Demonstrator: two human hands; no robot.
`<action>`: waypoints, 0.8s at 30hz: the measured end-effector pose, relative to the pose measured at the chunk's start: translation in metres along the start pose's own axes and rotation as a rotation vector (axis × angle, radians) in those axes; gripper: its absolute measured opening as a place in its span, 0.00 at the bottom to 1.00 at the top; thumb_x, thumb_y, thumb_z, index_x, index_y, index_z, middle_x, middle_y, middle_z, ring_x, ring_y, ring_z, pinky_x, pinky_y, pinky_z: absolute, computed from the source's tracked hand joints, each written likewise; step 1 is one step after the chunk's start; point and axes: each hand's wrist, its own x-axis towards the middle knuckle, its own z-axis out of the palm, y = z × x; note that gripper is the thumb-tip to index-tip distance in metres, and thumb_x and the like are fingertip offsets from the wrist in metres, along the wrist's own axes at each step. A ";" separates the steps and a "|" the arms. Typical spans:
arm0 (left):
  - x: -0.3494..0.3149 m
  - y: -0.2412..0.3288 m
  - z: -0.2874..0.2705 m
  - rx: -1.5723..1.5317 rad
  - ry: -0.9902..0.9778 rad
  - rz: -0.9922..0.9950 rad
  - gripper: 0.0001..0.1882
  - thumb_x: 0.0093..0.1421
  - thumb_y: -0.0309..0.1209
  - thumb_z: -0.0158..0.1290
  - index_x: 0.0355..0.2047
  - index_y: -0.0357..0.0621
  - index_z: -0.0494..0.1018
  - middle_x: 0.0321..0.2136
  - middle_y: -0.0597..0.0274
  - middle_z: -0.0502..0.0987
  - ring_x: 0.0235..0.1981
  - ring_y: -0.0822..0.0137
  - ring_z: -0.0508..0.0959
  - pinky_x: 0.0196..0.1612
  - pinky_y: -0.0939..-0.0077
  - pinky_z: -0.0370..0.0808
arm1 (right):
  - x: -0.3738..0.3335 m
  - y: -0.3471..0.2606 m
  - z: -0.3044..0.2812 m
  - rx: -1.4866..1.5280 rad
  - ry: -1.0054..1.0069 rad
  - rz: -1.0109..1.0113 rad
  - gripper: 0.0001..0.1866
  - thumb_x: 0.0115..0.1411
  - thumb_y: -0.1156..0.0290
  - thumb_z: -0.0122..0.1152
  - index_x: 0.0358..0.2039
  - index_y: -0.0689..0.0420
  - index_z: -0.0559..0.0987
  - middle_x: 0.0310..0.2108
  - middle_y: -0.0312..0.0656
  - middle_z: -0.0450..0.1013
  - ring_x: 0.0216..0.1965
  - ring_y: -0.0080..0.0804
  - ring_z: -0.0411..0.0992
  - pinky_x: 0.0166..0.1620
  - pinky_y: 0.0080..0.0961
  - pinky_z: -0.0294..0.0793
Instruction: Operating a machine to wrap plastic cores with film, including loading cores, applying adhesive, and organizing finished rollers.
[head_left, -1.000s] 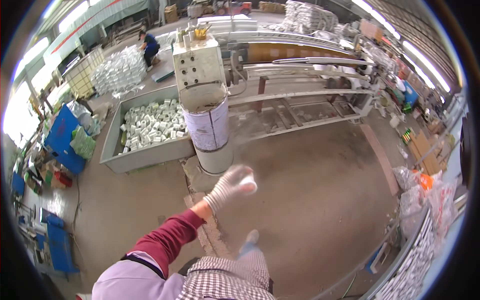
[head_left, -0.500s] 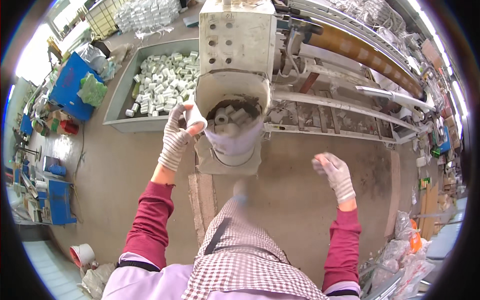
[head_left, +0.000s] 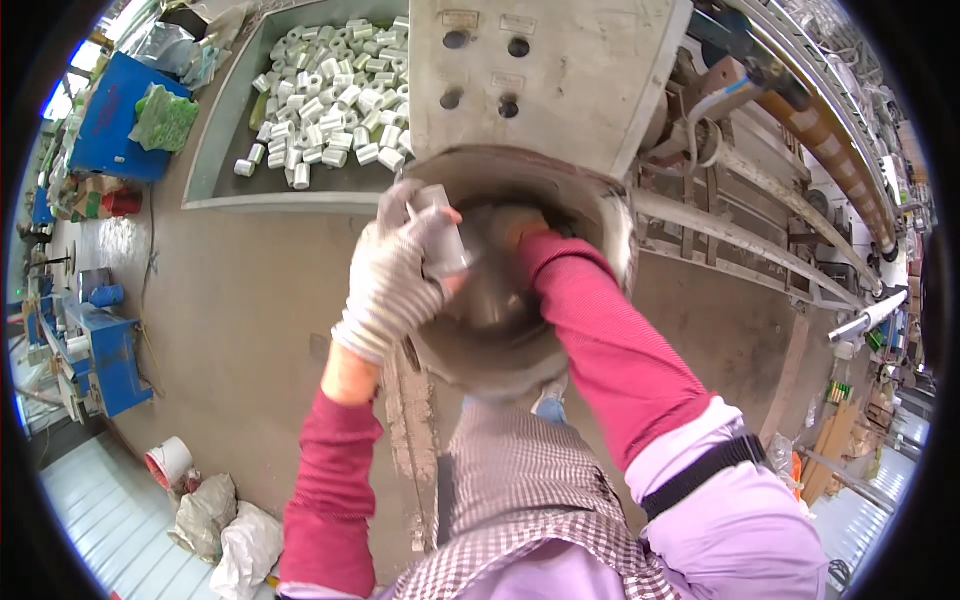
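My left hand (head_left: 388,285), in a striped knit glove, is closed round a small white roll (head_left: 440,238). It holds the roll over the left rim of a round, soiled bucket (head_left: 460,372). Down inside that bucket is my right hand (head_left: 512,228), smeared by motion and partly hidden, with its fingers not readable. The red sleeve (head_left: 610,335) reaches across the bucket's right side. What lies at the bottom of the bucket is blurred.
Beyond my left hand stands a grey bin (head_left: 215,165) with many white rolls (head_left: 330,110). A pale machine housing (head_left: 570,90) with round holes rises behind the bucket. Metal bars (head_left: 740,240) run off to the right. A blue cabinet (head_left: 118,125) is at far left.
My right hand has gone from the open space at the right into the bucket. My left hand has carried the white roll to the bucket's left rim. The bucket and machine appear closer.
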 end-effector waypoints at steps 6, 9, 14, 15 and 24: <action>0.013 0.011 0.002 -0.201 0.231 0.047 0.34 0.34 0.35 0.72 0.44 0.48 0.72 0.47 0.53 0.67 0.47 0.54 0.72 0.44 0.65 0.74 | 0.034 0.020 0.052 -0.065 0.131 -0.067 0.24 0.62 0.56 0.47 0.55 0.53 0.73 0.60 0.44 0.64 0.59 0.40 0.64 0.62 0.34 0.61; 0.049 0.003 -0.007 -0.317 0.342 0.192 0.39 0.35 0.41 0.74 0.49 0.54 0.70 0.46 0.56 0.65 0.43 0.62 0.71 0.42 0.71 0.74 | 0.022 0.012 0.036 -0.037 0.032 -0.059 0.24 0.61 0.56 0.47 0.55 0.53 0.73 0.60 0.44 0.64 0.60 0.40 0.64 0.62 0.34 0.61; 0.178 0.031 -0.063 -0.151 0.552 0.398 0.30 0.41 0.28 0.69 0.46 0.43 0.69 0.42 0.57 0.66 0.40 0.65 0.71 0.39 0.73 0.73 | -0.049 -0.014 -0.059 0.065 -0.110 -0.111 0.25 0.61 0.55 0.47 0.55 0.54 0.74 0.60 0.45 0.64 0.60 0.41 0.64 0.62 0.34 0.61; 0.212 0.031 -0.073 -0.105 0.604 0.475 0.29 0.42 0.29 0.69 0.46 0.45 0.70 0.43 0.57 0.65 0.42 0.63 0.71 0.42 0.71 0.74 | -0.072 -0.024 -0.089 0.066 -0.161 -0.117 0.25 0.61 0.55 0.47 0.55 0.54 0.74 0.60 0.45 0.64 0.60 0.41 0.64 0.62 0.34 0.61; 0.432 0.010 -0.074 0.348 0.352 0.390 0.16 0.52 0.30 0.57 0.43 0.48 0.74 0.45 0.51 0.69 0.45 0.54 0.72 0.47 0.62 0.72 | -0.274 0.015 -0.114 1.060 0.196 -0.315 0.22 0.50 0.62 0.67 0.41 0.60 0.72 0.32 0.43 0.76 0.36 0.37 0.75 0.44 0.30 0.74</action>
